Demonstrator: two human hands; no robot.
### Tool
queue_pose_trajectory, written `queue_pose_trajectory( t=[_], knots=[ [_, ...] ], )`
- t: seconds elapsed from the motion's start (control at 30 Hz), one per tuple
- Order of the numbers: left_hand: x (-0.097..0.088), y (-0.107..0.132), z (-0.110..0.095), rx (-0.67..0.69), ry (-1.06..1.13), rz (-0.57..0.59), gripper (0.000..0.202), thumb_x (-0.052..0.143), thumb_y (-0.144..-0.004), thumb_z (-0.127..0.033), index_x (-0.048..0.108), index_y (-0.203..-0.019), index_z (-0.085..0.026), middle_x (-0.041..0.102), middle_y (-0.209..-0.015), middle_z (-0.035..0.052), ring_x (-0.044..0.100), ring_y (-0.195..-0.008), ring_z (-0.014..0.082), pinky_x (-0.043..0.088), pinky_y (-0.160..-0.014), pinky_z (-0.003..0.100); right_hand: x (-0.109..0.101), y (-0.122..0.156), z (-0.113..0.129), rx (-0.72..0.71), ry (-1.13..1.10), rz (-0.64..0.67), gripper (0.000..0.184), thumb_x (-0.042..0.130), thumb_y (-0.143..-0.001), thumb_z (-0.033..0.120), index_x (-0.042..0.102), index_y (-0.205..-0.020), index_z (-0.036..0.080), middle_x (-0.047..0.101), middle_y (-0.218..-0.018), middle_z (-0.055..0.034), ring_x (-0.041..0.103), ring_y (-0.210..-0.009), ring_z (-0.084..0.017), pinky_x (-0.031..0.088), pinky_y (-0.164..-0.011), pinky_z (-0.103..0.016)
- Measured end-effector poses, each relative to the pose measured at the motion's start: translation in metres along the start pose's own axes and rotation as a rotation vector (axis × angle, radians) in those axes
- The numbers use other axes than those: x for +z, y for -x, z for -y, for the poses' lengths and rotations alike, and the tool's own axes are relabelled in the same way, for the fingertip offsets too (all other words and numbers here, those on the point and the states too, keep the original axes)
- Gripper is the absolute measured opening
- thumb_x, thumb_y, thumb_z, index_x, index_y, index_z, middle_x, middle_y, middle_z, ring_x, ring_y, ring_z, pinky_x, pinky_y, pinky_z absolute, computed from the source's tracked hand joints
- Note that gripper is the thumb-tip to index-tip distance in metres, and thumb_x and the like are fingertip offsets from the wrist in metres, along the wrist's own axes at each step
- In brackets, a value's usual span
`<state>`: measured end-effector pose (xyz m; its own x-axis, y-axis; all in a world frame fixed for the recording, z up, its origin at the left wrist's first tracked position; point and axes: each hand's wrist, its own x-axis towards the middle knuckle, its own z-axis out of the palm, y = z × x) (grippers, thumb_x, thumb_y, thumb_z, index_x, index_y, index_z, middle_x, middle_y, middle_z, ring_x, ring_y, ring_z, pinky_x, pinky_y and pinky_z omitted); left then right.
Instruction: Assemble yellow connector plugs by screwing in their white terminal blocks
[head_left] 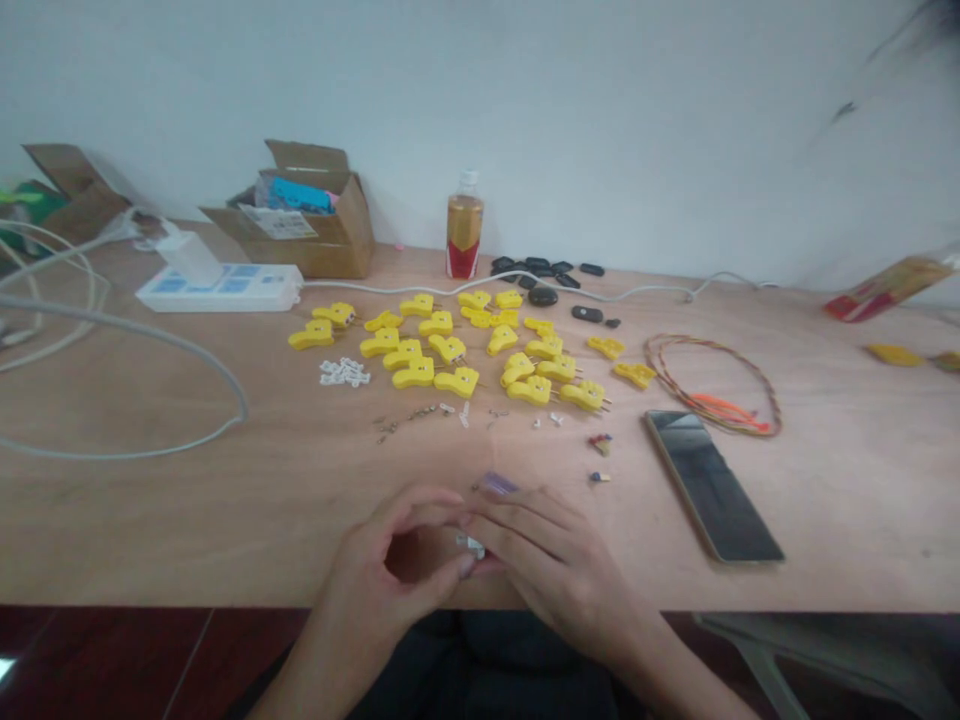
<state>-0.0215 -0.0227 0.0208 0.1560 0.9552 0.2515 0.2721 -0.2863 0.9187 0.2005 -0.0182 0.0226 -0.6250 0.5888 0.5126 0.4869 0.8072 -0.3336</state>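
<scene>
Near the front edge of the table, my left hand [394, 560] and my right hand [559, 565] meet, fingertips together. Between them shows a small white plastic part [472, 546], partly covered by the fingers. My left thumb presses against it from below, while the curled fingers of my right hand lie over its far side. Just beyond my fingertips is a purple translucent piece [498, 484]; its kind is unclear. Farther back lie small metal bits [388, 428], loose white pieces [464, 414] and many yellow two-pin plugs [414, 373].
A phone [712, 485] and a twisted wire coil [772, 390] lie right. Small coloured parts [600, 444] sit between hands and phone. White clips [345, 372] are heaped left. Behind stand a power strip [255, 288], cardboard box [349, 235], bottle [464, 235] and black pieces [543, 296].
</scene>
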Motion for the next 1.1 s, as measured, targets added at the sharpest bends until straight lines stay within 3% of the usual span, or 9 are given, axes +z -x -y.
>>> queue_pose_trajectory(
  t=[0.13,0.27,0.43,0.53,0.6,0.7,0.8,0.97,1.1],
  knots=[
    [0.004,0.002,-0.004,0.060,-0.065,0.051,0.024,0.080,-0.091,-0.024,0.076,-0.113,-0.032,0.084,-0.105,-0.0019,0.082,-0.093,0.0195,0.068,-0.081,0.026,0.000,0.001,0.005,0.118,-0.073,-0.106,0.033,0.050,-0.106,0.009,0.064,-0.134,0.017,0.080,-0.117,-0.0131,0.075,-0.103,-0.025,0.065,-0.091,-0.040],
    [0.015,0.005,-0.003,0.229,-0.261,0.038,0.040,0.082,-0.093,-0.036,0.068,-0.130,-0.033,0.082,-0.121,-0.0005,0.080,-0.107,0.0205,0.064,-0.098,0.029,0.001,0.008,0.008,0.311,-0.271,-0.164,0.038,0.048,-0.100,0.004,0.068,-0.127,0.023,0.078,-0.118,-0.0112,0.074,-0.107,-0.024,0.064,-0.089,-0.036],
    [0.022,0.002,-0.011,0.360,-0.262,0.069,0.032,0.064,-0.106,-0.032,0.066,-0.137,-0.029,0.079,-0.123,0.0019,0.077,-0.112,0.0152,0.060,-0.101,0.021,0.004,0.018,0.008,0.505,-0.570,-0.175,0.024,0.058,-0.105,0.021,0.068,-0.125,0.030,0.077,-0.123,-0.0061,0.074,-0.112,-0.021,0.061,-0.099,-0.037],
    [0.019,-0.003,-0.017,0.366,-0.227,0.066,0.026,0.066,-0.105,-0.035,0.070,-0.129,-0.028,0.079,-0.117,0.0015,0.077,-0.106,0.0145,0.061,-0.096,0.019,-0.003,0.023,0.010,0.605,-0.723,-0.151,0.038,0.061,-0.107,0.035,0.055,-0.144,0.032,0.070,-0.140,-0.0084,0.070,-0.126,-0.022,0.058,-0.106,-0.038],
    [0.017,-0.004,-0.019,0.341,-0.209,0.062,0.024,0.069,-0.102,-0.040,0.071,-0.123,-0.028,0.079,-0.112,0.0007,0.078,-0.102,0.0153,0.062,-0.094,0.019,-0.014,0.024,0.011,0.622,-0.736,-0.085,0.046,0.057,-0.109,0.038,0.045,-0.152,0.033,0.071,-0.136,-0.0090,0.073,-0.120,-0.022,0.061,-0.100,-0.037],
    [0.012,-0.004,-0.016,0.319,-0.219,0.066,0.025,0.074,-0.099,-0.042,0.071,-0.119,-0.028,0.080,-0.107,0.0005,0.078,-0.097,0.0170,0.063,-0.090,0.023,-0.031,0.025,0.006,0.599,-0.491,0.026,0.031,0.050,-0.111,0.033,0.057,-0.140,0.028,0.076,-0.111,-0.0076,0.075,-0.095,-0.021,0.064,-0.082,-0.033],
    [0.006,-0.001,-0.008,0.305,-0.321,0.078,0.027,0.082,-0.093,-0.037,0.072,-0.117,-0.027,0.079,-0.106,0.0018,0.075,-0.095,0.0206,0.064,-0.086,0.029,-0.039,0.023,-0.005,0.507,-0.142,0.067,0.025,0.047,-0.110,0.024,0.068,-0.124,0.024,0.074,-0.106,-0.0094,0.073,-0.094,-0.023,0.062,-0.079,-0.035],
    [0.002,0.010,0.005,0.204,-0.528,0.099,0.039,0.095,-0.077,-0.022,0.077,-0.111,-0.029,0.076,-0.110,0.0042,0.071,-0.102,0.0278,0.064,-0.087,0.039,-0.016,0.017,-0.017,0.294,0.281,0.165,0.030,0.051,-0.106,0.018,0.066,-0.131,0.020,0.074,-0.108,-0.0128,0.072,-0.090,-0.028,0.062,-0.072,-0.040],
    [-0.013,0.009,0.010,0.125,-0.531,0.132,0.047,0.094,-0.078,-0.025,0.074,-0.120,-0.026,0.074,-0.119,0.0072,0.071,-0.110,0.0294,0.063,-0.093,0.041,-0.003,0.012,-0.026,0.209,0.358,0.158,0.041,0.046,-0.101,0.006,0.068,-0.132,0.022,0.074,-0.100,-0.0130,0.072,-0.074,-0.025,0.058,-0.056,-0.033]
  ],
)
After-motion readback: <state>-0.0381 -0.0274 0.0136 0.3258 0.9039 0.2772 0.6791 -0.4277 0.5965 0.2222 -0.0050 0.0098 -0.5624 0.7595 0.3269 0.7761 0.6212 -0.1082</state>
